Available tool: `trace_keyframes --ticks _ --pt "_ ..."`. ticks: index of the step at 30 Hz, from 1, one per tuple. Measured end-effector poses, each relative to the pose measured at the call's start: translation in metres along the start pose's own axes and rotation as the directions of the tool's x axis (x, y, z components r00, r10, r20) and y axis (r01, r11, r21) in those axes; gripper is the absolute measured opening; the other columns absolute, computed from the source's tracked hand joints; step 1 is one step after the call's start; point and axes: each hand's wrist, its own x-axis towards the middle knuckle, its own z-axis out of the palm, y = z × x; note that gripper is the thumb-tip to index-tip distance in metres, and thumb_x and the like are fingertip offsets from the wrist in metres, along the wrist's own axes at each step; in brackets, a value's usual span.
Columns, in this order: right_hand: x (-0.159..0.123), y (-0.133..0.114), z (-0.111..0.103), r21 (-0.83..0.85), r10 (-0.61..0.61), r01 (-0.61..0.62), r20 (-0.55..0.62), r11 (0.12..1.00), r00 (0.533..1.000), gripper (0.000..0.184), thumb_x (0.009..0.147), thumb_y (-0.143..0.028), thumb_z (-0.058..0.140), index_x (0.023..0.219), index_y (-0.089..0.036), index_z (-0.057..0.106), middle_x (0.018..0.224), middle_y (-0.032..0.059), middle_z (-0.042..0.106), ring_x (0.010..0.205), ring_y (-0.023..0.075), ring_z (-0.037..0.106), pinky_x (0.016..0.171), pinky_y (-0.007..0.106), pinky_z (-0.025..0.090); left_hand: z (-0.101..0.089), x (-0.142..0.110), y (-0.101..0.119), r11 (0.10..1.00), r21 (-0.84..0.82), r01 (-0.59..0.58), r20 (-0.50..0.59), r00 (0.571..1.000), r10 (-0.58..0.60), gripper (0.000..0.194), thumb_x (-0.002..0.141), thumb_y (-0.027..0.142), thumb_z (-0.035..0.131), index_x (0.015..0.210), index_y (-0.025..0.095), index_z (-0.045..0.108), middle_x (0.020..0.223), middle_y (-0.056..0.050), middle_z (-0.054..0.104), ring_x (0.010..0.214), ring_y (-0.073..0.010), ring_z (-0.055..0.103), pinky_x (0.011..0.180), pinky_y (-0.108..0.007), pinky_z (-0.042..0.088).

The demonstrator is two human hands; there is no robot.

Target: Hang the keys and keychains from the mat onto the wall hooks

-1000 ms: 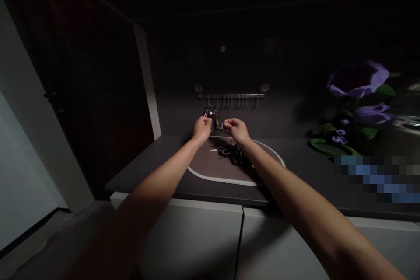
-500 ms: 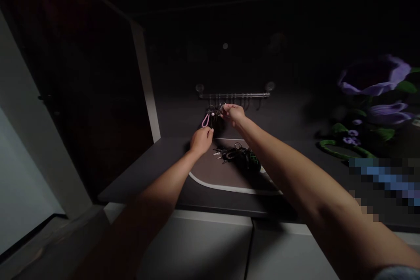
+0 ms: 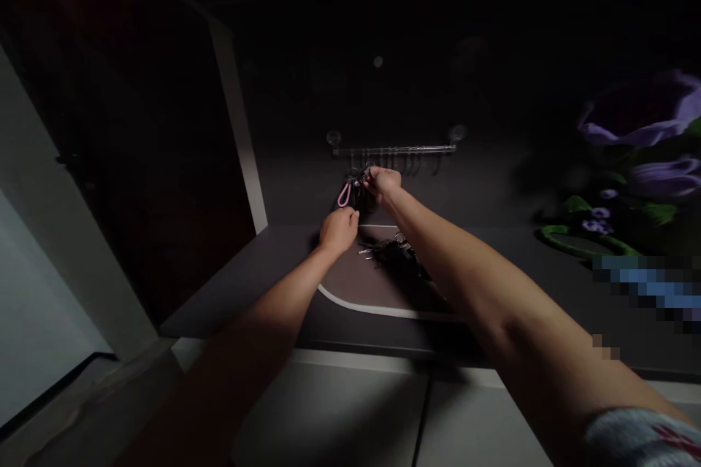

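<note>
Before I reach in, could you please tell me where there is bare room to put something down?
The dark counter looks bare left of the white-edged mat, and between the right forearm and green loop. It is crowded mid-mat, around the keys, and below the left end of the rail, near the left hand and right hand.

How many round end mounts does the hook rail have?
2: the left mount at the rail's left end, above the left hand; the right mount at its right end, right of the right hand. Neither is hidden.
</note>
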Motion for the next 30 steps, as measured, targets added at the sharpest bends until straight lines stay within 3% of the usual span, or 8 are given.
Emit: trace_keyframes --ticks 12,20,26,30 --pt "0.000 0.009 -0.014 -0.054 -0.035 0.037 0.033 0.998 0.999 0.013 0.070 -0.006 0.047 0.060 -0.014 0.048 0.045 -0.0063 0.046 0.042 0.0035 0.043 0.045 0.015 0.041 0.000 0.000 -0.001 1.000 0.004 0.001 -0.009 1.000 -0.001 0.032 0.088 0.031 0.033 0.081 0.017 0.061 0.081 -0.008 0.064 0.074 -0.0162 0.055 0.064 -0.025 0.033" --pt "-0.004 0.005 -0.016 -0.145 -0.018 0.028 0.070 0.989 0.997 0.011 0.075 -0.005 0.049 0.071 -0.016 0.047 0.049 -0.0065 0.046 0.041 0.0047 0.043 0.050 0.021 0.044 0.000 0.000 -0.004 1.000 -0.010 0.003 0.003 1.000 -0.003 0.031 0.088 0.031 0.035 0.081 0.016 0.062 0.081 -0.009 0.064 0.075 -0.0172 0.056 0.064 -0.026 0.034" --pt "-0.015 -0.005 -0.027 -0.201 0.022 0.011 0.160 0.980 0.987 0.013 0.077 -0.005 0.047 0.069 -0.016 0.045 0.052 -0.0058 0.047 0.041 0.0028 0.042 0.048 0.017 0.042 0.001 0.000 -0.007 0.994 -0.110 -0.027 0.010 1.000 0.028 0.024 0.085 0.027 0.041 0.085 0.017 0.063 0.082 -0.008 0.065 0.076 -0.0169 0.057 0.066 -0.026 0.037" --pt "-0.022 -0.010 -0.035 -0.249 0.045 -0.015 0.116 0.968 0.992 0.015 0.073 -0.004 0.054 0.075 -0.015 0.046 0.057 -0.0042 0.050 0.044 0.0040 0.046 0.048 0.018 0.042 0.004 -0.001 -0.008 0.972 -0.218 -0.088 0.015 0.996 0.093 0.019 0.082 0.023 0.047 0.087 0.017 0.064 0.086 -0.006 0.066 0.077 -0.0155 0.057 0.068 -0.025 0.040"
